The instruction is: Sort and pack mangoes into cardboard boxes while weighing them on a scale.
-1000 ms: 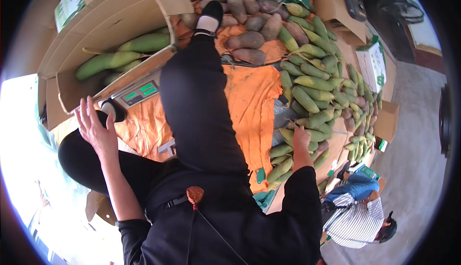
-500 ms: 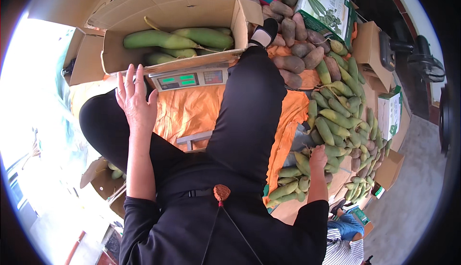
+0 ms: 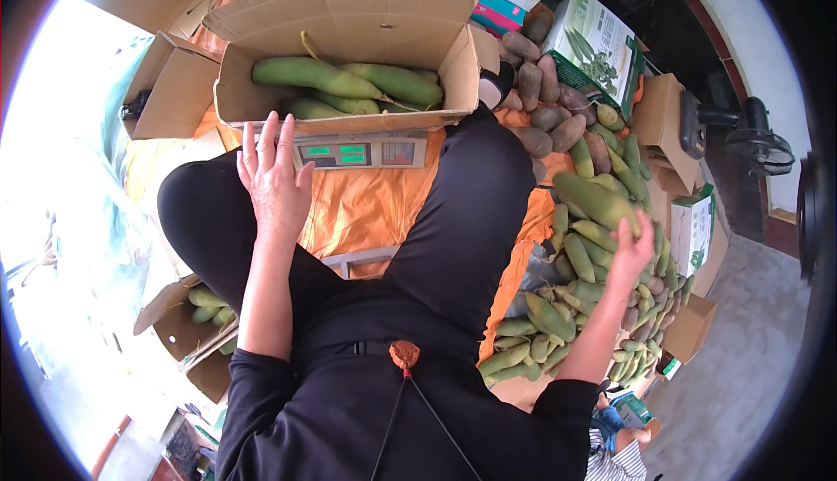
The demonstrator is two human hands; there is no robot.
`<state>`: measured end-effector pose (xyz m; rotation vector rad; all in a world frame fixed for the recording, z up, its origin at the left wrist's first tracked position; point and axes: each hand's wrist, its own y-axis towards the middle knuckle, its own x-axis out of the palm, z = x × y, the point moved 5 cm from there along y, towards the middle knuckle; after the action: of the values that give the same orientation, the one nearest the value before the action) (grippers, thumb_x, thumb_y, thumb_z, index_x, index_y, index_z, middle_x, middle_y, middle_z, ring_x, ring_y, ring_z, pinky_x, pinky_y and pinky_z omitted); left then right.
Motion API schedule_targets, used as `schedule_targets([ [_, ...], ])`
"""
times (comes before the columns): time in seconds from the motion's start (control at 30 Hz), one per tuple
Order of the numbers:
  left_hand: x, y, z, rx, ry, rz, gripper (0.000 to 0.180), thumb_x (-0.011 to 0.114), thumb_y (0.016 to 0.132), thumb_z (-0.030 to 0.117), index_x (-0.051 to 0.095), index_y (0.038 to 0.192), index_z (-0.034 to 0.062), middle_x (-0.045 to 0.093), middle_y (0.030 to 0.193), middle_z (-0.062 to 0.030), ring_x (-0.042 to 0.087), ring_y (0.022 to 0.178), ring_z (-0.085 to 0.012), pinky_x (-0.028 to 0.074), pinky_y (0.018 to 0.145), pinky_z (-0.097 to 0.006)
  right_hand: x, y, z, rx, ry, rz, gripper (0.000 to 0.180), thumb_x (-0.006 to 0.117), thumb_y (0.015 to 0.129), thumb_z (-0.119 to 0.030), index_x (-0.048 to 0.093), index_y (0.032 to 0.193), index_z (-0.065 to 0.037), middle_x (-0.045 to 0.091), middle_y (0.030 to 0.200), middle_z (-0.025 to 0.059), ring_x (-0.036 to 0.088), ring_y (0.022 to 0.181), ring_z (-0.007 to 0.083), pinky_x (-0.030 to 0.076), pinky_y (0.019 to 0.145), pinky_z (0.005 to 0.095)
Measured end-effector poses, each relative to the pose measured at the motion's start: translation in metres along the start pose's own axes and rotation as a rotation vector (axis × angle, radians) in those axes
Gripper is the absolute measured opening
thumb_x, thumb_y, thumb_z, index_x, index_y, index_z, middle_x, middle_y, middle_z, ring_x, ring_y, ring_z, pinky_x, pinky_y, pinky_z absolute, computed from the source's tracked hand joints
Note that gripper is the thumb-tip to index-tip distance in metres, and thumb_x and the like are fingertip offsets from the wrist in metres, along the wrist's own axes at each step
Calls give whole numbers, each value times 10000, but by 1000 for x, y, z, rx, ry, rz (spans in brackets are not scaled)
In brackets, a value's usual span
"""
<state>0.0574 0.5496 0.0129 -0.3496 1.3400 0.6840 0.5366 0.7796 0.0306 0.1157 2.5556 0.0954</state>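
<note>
The right hand (image 3: pixel 635 241) has its grip curled about the near end of a long, thick, pale-green radish (image 3: pixel 595 199). The radish points up and away to the left, above the far part of a broad heap of smaller green radishes (image 3: pixel 551 317), which lies along the right edge of a creased orange cloth (image 3: pixel 366 197).

The left hand (image 3: pixel 277 183) has its grip released, palm down with the fingers spread. Its fingertips are at the near edge of a brown cardboard box (image 3: pixel 384 6), towards the box's near left corner; whether they touch it cannot be told.

The box has its flaps raised and rests on a pale weighing scale (image 3: pixel 357 151) with a lit green display, whose front shows below the box's near edge. Inside the box lie several large, smooth green radishes (image 3: pixel 318 77), pointing mostly left to right.

Dull purple-brown, oblong roots (image 3: pixel 549 80) lie beyond the cloth's far right corner, beside a green-and-white printed carton (image 3: pixel 595 49).
</note>
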Motion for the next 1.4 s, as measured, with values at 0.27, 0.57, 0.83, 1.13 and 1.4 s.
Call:
schedule_targets([
  [0.27,-2,0,1,9,-24,15,734,740,736,109,416,1395,131,351,1465,-63,222,1397,-339,197,1108,-545,81,33,-202,-364,460,-203,312,595,891,-19,558,1193,52,635,1074,115,626,870,132,537,754,260],
  [0.57,-6,-1,-4,-17,-60,18,728,732,741,102,413,1396,127,354,1462,-59,215,1399,-340,199,1107,-542,240,3,-216,-169,411,-734,319,641,891,-162,586,1161,-1,675,860,75,645,713,89,497,604,214],
  [0.83,-4,-1,-7,-12,-60,40,725,734,742,107,418,1394,135,364,1456,-61,220,1398,-342,208,1100,-543,171,42,-137,-74,124,-489,257,633,894,-150,633,1129,-47,654,935,34,628,742,96,474,633,218],
  [1.13,-1,0,-6,-18,-36,33,733,721,734,75,413,1397,129,360,1460,-82,212,1404,-346,201,1109,-498,123,-32,107,42,-227,-424,147,573,855,-60,657,938,27,617,707,36,544,618,113,447,581,286],
  [1.4,5,3,2,11,-67,40,723,729,740,97,420,1392,130,363,1458,-76,208,1406,-342,202,1106,-512,94,-118,298,378,-100,-295,142,546,856,-85,658,872,2,611,671,74,564,629,161,447,596,320],
])
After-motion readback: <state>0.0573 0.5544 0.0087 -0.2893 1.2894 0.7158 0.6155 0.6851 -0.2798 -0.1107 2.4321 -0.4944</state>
